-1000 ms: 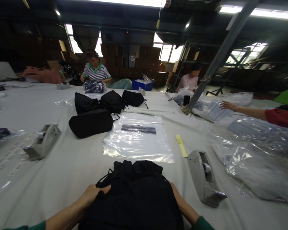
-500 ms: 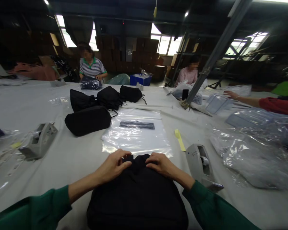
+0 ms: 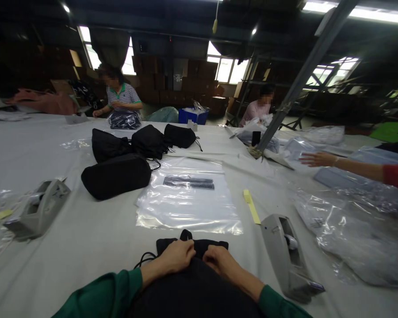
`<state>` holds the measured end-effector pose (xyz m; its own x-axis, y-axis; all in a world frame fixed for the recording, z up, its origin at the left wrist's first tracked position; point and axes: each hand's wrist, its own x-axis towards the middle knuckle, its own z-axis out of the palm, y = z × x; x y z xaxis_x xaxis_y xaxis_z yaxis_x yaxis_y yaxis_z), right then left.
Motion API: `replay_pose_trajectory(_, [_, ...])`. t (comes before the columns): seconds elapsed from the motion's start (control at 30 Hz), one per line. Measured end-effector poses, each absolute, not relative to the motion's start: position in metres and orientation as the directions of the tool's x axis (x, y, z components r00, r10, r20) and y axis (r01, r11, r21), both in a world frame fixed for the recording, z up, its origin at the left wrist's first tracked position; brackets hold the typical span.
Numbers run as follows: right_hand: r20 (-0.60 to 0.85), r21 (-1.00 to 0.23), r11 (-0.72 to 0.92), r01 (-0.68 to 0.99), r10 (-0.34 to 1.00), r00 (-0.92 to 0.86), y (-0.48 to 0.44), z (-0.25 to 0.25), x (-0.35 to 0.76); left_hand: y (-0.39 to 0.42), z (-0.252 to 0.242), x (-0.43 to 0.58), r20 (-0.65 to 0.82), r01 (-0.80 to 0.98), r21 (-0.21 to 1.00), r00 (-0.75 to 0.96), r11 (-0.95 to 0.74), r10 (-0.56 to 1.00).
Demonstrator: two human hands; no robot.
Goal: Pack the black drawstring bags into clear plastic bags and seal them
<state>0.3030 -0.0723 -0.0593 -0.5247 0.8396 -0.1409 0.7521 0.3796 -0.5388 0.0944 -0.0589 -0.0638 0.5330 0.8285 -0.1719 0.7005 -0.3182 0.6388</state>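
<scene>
A black fabric bag [image 3: 195, 291] lies in front of me at the table's near edge, its gathered mouth facing away from me. My left hand [image 3: 181, 255] is closed on the cloth near the mouth, left of a small loop. On the right side of the mouth, my right hand [image 3: 220, 260] has curled fingers pinching the cloth. A black drawstring [image 3: 146, 258] sticks out beside my left wrist. Just beyond the bag is a stack of clear plastic bags [image 3: 189, 205] with a printed dark block.
Several black drawstring pouches [image 3: 117, 176] lie at the left. Grey tape dispensers stand at right [image 3: 288, 256] and left [image 3: 41, 207]. A yellow strip [image 3: 252, 206] lies near the right one. Clear plastic [image 3: 358, 234] covers the right side, where a co-worker's hand [image 3: 318, 159] reaches in. A metal post [image 3: 301, 84] slants upward.
Both hands have moved nearer to me and closed on the bag's mouth, which now spreads out past them. At right, the co-worker's arm reaches farther in. The person opposite has turned sideways.
</scene>
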Motion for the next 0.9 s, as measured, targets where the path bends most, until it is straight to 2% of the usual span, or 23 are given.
replay_pose_trajectory(0.07, [-0.075,-0.593,0.339,0.730,0.880,-0.469,-0.071,-0.042,0.308,-0.057,-0.054,0.088,-0.120,0.677,0.657,0.528,-0.332,0.841])
replay_pose_trajectory(0.17, [0.054,-0.678,0.242,0.694,0.958,-0.280,-0.052,-0.015,0.318,-0.029,-0.040,0.069,-0.009,0.677,0.648,0.466,-0.350,0.885])
replay_pose_trajectory(0.3, [0.106,-0.663,0.201,0.721,0.979,-0.176,0.006,-0.010,0.321,0.049,-0.041,0.043,0.106,0.732,0.583,0.361,-0.352,0.927])
replay_pose_trajectory(0.43, [0.089,-0.617,0.192,0.763,0.981,-0.174,0.064,-0.037,0.309,0.103,-0.068,0.033,0.050,0.808,0.490,0.347,-0.326,0.936])
replay_pose_trajectory(0.63, [-0.010,-0.507,0.135,0.851,0.987,-0.163,0.097,-0.084,0.294,0.115,-0.105,0.036,-0.010,0.887,0.352,0.322,-0.298,0.947])
replay_pose_trajectory(0.77, [-0.067,-0.430,0.144,0.891,0.979,-0.191,0.107,-0.093,0.292,0.129,-0.102,0.036,-0.010,0.914,0.279,0.310,-0.295,0.951])
replay_pose_trajectory(0.9, [-0.095,-0.350,0.142,0.926,0.978,-0.186,0.114,-0.094,0.289,0.151,-0.080,0.015,0.104,0.939,0.189,0.271,-0.287,0.957])
